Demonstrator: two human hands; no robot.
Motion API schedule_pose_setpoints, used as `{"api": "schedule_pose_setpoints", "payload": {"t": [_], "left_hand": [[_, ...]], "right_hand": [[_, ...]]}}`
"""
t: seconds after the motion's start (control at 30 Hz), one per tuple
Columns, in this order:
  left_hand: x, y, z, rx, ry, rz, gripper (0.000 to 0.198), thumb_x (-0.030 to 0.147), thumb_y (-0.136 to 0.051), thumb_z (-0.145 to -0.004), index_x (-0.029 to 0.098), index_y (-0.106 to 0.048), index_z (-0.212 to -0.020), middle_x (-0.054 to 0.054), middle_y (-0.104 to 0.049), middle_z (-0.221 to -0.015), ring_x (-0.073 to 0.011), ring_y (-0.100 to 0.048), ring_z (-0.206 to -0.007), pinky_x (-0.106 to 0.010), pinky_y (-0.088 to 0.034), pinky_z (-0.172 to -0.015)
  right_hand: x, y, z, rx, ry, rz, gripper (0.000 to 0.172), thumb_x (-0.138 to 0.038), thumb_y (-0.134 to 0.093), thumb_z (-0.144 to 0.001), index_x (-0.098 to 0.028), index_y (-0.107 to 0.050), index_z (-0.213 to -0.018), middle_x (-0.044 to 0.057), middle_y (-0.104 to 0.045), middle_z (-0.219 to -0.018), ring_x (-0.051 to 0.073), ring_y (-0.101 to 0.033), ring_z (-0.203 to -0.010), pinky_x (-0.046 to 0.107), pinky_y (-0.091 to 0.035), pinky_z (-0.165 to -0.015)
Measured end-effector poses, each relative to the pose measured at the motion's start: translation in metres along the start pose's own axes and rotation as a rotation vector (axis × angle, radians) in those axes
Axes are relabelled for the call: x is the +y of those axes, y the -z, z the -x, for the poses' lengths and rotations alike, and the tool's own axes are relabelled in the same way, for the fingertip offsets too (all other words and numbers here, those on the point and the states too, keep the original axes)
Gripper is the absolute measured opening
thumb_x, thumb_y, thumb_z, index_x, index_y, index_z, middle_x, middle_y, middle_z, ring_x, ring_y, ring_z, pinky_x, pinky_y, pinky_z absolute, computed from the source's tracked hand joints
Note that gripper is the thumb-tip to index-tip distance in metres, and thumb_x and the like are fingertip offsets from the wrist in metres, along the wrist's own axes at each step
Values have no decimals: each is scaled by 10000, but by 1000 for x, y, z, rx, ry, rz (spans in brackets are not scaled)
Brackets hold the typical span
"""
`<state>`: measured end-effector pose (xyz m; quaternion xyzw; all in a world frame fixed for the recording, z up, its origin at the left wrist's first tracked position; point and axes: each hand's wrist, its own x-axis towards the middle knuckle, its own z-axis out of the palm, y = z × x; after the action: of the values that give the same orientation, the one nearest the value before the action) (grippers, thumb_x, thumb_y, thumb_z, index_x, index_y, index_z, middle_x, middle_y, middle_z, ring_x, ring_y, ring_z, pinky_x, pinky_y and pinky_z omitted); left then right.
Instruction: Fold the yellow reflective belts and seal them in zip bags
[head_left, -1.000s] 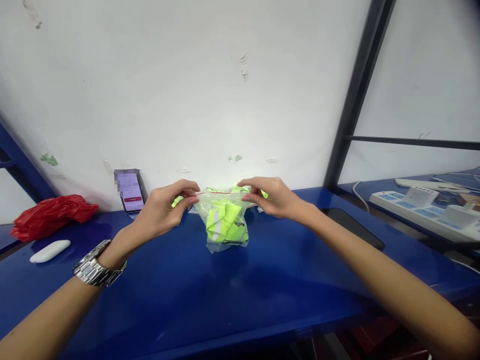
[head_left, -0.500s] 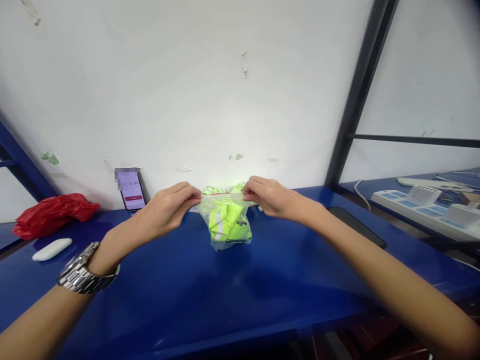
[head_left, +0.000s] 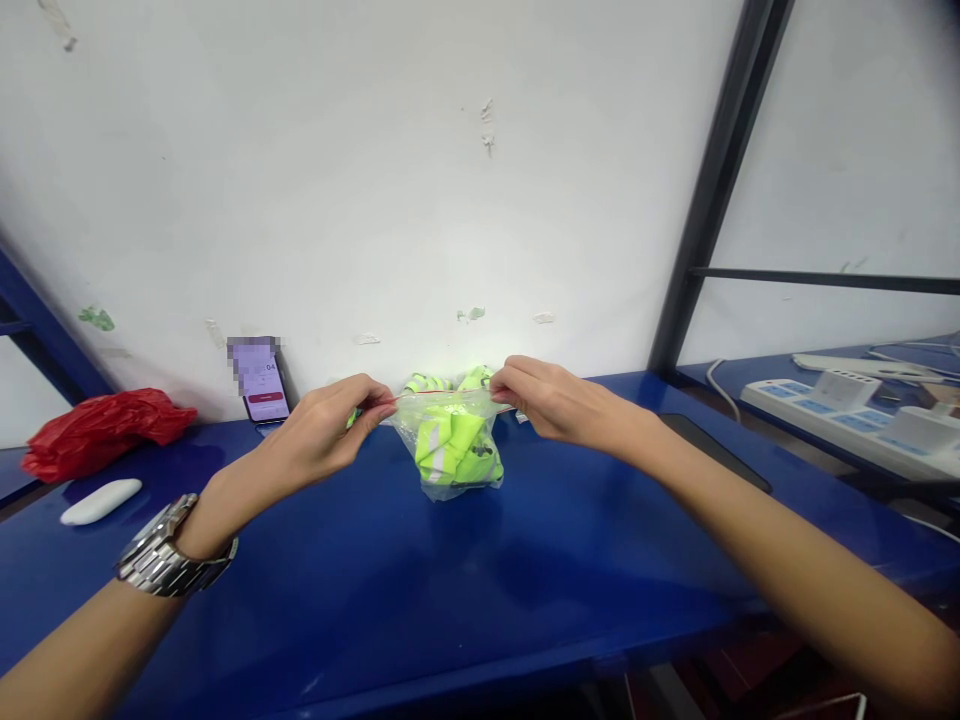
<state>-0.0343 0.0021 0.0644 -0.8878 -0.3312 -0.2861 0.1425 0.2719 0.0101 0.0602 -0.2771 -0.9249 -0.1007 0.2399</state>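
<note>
A clear zip bag (head_left: 454, 445) stuffed with a neon yellow-green reflective garment stands on the blue table (head_left: 420, 600) near the wall. My left hand (head_left: 326, 435), with a metal watch (head_left: 171, 558) on its wrist, pinches the left end of the bag's red-lined top edge. At the right end of that edge my right hand (head_left: 551, 400) pinches too. The top edge is stretched taut between the two hands. More of the yellow-green garment (head_left: 442, 381) pokes up behind the bag's rim.
A phone (head_left: 259, 382) with a lit screen leans against the white wall to the left. Further left lie a crumpled red plastic bag (head_left: 101, 428) and a white oval object (head_left: 100, 501). A black post (head_left: 709, 190) rises at the right; power strips (head_left: 847, 412) sit beyond it.
Both hands closed into tighter pinches on the bag's top edge and pulled it taut. The bag shifted slightly right. My left arm drew back a little.
</note>
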Motion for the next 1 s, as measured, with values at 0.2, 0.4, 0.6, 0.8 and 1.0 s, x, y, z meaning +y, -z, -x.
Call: {"api": "schedule_pose_setpoints", "payload": {"t": [0.2,0.4,0.6,0.8,1.0], "left_hand": [[2,0,4,71,-69,-35,104,245,-498,-945,162,-556,-920,-24,-650,-797,-124,-601,-654,-249,-450,-611],[5,1,4,64,-21,14,130,263,-511,-932,159,-581,-899,-22,-650,-755,-122,-586,-613,-247,-445,-579],[3,0,2,54,-18,66,120,267,-527,-931,162,-584,-918,-25,-654,-781,-119,-595,-655,-232,-447,-590],[4,1,3,30,-53,15,113,264,-495,-946,177,-566,-935,-28,-659,-808,-129,-604,-675,-252,-459,-630],[8,2,4,22,-86,-22,70,229,-492,-942,184,-546,-951,-23,-645,-806,-124,-591,-658,-246,-443,-603]], "right_hand": [[0,0,0,4,39,-3,180,3,-379,-862,-162,-434,-906,58,-483,-888,125,-392,-696,255,-322,-600],[2,2,-3,-15,39,-83,165,-26,-398,-867,-191,-391,-855,31,-484,-845,120,-386,-668,259,-314,-598],[4,3,-1,-22,21,-113,157,-37,-405,-878,-191,-393,-852,29,-488,-856,123,-422,-697,261,-336,-624],[1,7,-2,-67,7,-86,142,-56,-404,-885,-193,-389,-850,29,-475,-832,127,-398,-668,270,-322,-605],[2,6,-3,-58,41,-59,135,-76,-399,-894,-195,-368,-839,33,-460,-818,130,-372,-652,275,-303,-593]]}}
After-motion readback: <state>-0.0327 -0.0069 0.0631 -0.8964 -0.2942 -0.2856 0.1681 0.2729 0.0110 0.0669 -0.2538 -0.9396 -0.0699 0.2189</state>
